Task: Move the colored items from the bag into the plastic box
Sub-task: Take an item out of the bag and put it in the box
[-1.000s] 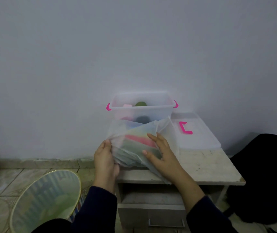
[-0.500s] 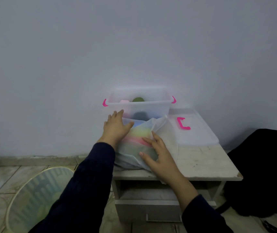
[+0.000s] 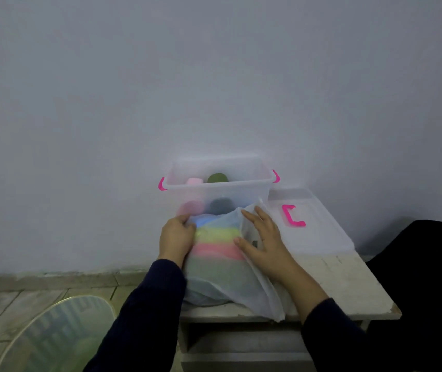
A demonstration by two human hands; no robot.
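At the counter's (image 3: 343, 280) front edge, the left hand (image 3: 176, 238) grips the bag (image 3: 214, 267) of colored items; the right hand (image 3: 264, 241) lies flat on it, fingers spread, before the plastic box (image 3: 241, 187).

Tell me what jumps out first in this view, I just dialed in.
The translucent white bag at the table's near edge, with blue, yellow, pink and green bands showing through, left hand and right hand on either side of its mouth. Just behind stands the clear plastic box with pink latches, its lid lying to the right.
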